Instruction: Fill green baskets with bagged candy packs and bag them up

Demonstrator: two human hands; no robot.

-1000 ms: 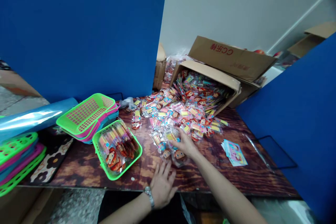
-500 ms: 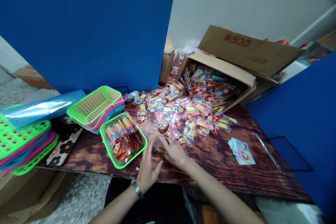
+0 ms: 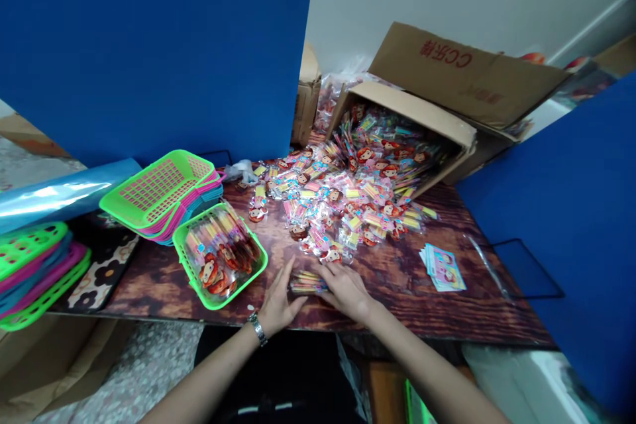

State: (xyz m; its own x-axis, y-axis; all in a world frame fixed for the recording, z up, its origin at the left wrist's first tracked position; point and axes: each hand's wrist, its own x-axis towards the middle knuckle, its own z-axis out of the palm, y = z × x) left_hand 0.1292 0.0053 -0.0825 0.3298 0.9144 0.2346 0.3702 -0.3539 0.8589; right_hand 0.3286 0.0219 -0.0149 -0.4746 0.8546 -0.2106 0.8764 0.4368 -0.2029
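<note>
On the table [image 3: 397, 278], we apparently square packets [image 3: 307, 283] between left hand [image 3: 276, 303] and right hand [image 3: 347, 291] (fingers holding them); next needs even pressure.

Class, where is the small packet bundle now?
In the head view, the bundle is at lower middle, between the left hand and right hand, right of the filled basket and nearer than the loose packets.

Left hand [image 3: 276, 305] and right hand [image 3: 349, 293] flank stacked packets [image 3: 305, 283].
</note>
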